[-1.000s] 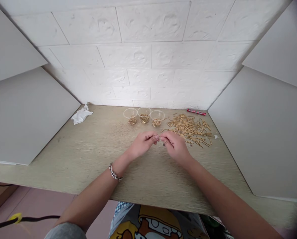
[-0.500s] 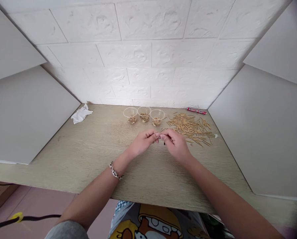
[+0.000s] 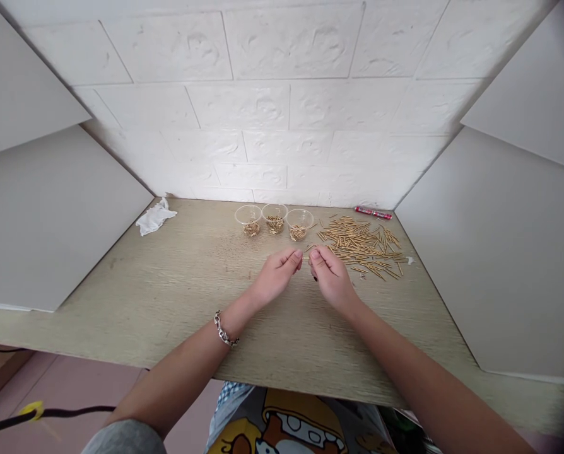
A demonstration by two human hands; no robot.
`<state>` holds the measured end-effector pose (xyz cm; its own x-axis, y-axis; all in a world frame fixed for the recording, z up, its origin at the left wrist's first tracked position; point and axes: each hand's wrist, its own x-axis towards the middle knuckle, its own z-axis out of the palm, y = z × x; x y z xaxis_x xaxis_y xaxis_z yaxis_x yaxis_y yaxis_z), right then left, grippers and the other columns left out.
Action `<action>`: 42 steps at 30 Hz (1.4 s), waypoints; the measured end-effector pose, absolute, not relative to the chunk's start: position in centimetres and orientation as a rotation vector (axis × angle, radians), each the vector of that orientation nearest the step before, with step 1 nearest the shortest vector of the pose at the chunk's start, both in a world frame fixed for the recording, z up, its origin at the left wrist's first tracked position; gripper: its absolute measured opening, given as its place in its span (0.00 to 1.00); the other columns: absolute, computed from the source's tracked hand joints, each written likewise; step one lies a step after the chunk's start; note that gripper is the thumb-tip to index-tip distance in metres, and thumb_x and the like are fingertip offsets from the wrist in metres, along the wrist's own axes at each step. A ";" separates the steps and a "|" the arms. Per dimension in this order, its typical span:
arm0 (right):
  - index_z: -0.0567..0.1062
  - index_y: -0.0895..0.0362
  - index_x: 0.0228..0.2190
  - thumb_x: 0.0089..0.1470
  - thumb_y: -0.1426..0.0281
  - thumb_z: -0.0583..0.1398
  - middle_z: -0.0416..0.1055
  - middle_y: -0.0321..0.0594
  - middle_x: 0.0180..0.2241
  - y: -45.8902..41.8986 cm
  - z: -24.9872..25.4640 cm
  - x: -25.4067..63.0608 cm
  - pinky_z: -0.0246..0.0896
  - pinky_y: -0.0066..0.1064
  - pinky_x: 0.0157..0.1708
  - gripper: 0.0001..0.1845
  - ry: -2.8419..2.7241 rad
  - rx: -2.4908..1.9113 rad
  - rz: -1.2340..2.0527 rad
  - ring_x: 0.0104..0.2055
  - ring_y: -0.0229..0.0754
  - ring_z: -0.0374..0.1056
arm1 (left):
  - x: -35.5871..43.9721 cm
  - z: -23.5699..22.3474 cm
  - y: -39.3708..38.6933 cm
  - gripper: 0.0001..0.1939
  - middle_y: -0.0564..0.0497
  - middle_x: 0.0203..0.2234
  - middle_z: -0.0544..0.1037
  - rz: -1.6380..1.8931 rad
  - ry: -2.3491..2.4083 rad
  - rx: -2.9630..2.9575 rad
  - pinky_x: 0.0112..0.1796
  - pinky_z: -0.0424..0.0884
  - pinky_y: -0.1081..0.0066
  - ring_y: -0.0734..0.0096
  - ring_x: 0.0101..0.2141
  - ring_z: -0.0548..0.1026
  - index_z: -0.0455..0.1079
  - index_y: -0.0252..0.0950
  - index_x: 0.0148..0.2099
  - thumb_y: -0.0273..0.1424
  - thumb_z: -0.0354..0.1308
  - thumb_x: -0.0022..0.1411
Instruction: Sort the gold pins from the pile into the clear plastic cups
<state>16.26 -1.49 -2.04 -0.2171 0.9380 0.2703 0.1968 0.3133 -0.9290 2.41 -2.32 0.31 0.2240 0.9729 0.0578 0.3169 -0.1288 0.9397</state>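
My left hand (image 3: 277, 275) and my right hand (image 3: 328, 275) meet over the middle of the wooden table (image 3: 178, 284), fingertips pinched close together. A tiny gold-coloured piece shows between the fingertips; which hand holds it I cannot tell exactly. A metal bracelet (image 3: 224, 331) circles my left wrist. Just beyond the hands stand three clear plastic cups (image 3: 274, 222) in a row, each with small gold parts in the bottom. To their right lies a spread heap of thin gold pins (image 3: 360, 244).
A crumpled white cloth (image 3: 155, 217) lies at the table's back left corner. A red pen (image 3: 373, 212) rests against the back wall at the right. White panels (image 3: 50, 214) close in both sides. The near table edge runs just above my lap.
Both hands have stayed together in the same spot; the fingertips have shifted slightly, with a small gap now showing between the two pinches.
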 end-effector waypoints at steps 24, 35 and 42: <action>0.58 0.56 0.20 0.57 0.60 0.47 0.53 0.33 0.18 0.5 0.0 16.2 0.49 0.28 0.23 0.18 -1.822 -1.109 0.822 0.22 0.35 0.53 | 2.1 -0.4 -1.5 0.20 0.55 0.18 0.58 1.085 1.276 1.567 0.27 0.56 0.74 0.76 0.23 0.58 0.56 0.34 0.23 0.42 0.43 0.60; 0.75 0.62 0.30 0.42 0.72 0.62 0.67 0.55 0.37 10.6 3.5 12.4 0.45 0.52 0.46 0.09 -2.635 -1.598 -0.046 0.46 0.58 0.57 | 0.9 -1.2 0.0 0.19 0.55 0.19 0.61 1.285 1.217 0.996 0.21 0.54 0.77 0.82 0.19 0.57 0.58 0.33 0.25 0.46 0.51 0.53; 0.76 0.60 0.32 0.35 0.72 0.66 0.70 0.52 0.34 12.1 3.0 10.8 0.46 0.53 0.47 0.16 -2.760 -1.787 -0.011 0.45 0.57 0.60 | 0.9 -1.1 -0.2 0.20 0.54 0.18 0.62 1.243 1.232 1.112 0.22 0.56 0.77 0.81 0.19 0.58 0.60 0.33 0.25 0.46 0.49 0.55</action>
